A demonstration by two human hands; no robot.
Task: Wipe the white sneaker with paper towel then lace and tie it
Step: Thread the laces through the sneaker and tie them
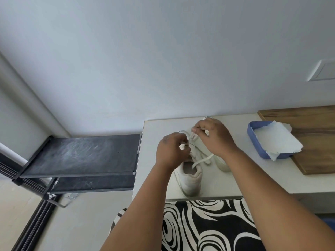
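At the far left stands a dark shelf rack (81, 154), apart from the work; next to it is the white table (241, 180), and the white sneaker (192, 176) rests near its front edge, heel toward the person. The left hand (172, 151) is curled over the forward part of the shoe and seems to pinch a lace (203, 160); the right hand (215, 136) is also curled, and its fingertips pinch a lace end above the shoe. Which eyelet is in work I cannot tell, because the hands hide it. Further right, a paper towel (277, 140) lies in a blue tray (253, 142), partly on a wooden board (315, 138).

The sneaker is probably light and may slide when pulled, so one hand should steady it; the lace is soft and limp, so it is best taken close to its stiff tip.
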